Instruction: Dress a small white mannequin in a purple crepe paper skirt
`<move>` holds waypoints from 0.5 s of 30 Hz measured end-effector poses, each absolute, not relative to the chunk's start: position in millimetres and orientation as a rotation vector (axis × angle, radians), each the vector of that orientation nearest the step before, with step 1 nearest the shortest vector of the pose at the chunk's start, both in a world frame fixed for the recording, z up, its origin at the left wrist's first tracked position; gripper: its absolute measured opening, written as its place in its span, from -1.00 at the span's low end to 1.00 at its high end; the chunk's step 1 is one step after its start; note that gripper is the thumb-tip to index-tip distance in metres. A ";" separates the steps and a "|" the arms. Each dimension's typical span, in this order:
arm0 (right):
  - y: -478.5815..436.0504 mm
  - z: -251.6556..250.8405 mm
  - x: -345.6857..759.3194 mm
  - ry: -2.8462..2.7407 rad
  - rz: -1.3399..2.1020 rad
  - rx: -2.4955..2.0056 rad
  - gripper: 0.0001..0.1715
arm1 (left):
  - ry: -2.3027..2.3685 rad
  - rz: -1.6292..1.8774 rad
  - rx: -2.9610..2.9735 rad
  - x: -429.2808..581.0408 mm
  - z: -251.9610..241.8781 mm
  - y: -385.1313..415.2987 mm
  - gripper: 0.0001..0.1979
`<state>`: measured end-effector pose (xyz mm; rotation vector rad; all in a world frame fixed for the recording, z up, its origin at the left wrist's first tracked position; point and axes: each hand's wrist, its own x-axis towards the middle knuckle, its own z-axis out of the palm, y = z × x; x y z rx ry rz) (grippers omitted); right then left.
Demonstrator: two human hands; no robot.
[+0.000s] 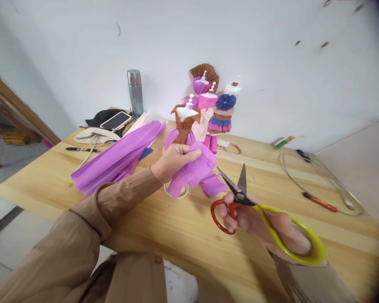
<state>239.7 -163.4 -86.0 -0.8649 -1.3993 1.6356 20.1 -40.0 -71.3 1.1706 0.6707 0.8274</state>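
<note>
My left hand is closed on a crumpled piece of purple crepe paper, holding it above the wooden table. A white ring shows just under that paper. My right hand grips scissors with one red and one yellow handle loop. The blades are spread apart and point up toward the purple paper, a short way from its right edge. Behind the paper stands a small mannequin dressed in brown and purple paper.
A long folded purple crepe sheet lies at the left. More paper-dressed mannequins stand by the wall, with a metal bottle, a phone on bags, and a pen. A wire loop and red tool lie at right.
</note>
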 end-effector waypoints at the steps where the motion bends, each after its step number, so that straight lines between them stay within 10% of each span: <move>1: -163.6 -86.9 240.2 -1.390 1.631 -0.878 -0.28 | 0.673 0.823 1.175 20.3 -71.2 -40.2 -0.68; 15: -157.3 -84.6 238.7 -1.410 1.692 -0.904 -0.20 | 0.716 0.838 1.507 20.8 -69.9 -43.2 -0.66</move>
